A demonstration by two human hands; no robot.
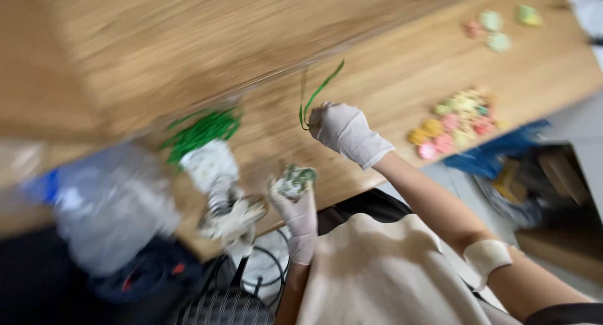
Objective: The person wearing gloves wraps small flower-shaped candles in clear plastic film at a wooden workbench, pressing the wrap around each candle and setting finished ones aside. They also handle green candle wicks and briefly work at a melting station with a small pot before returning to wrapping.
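The right hand pinches a thin green strip above the desk, grip closed on its lower end; the left hand clamps a small green-and-white piece just below. Judging by this, keeping the strip taut and both hands close helps it wrap neatly

I'm looking at a table of pale wood, grain visible, finish matt. Both hands wear thin whitish gloves, smooth like latex: right hand pinching a glossy green strip, thin, plastic-looking; left hand around a soft green-white piece. Clear plastic bottle, shiny, blurred
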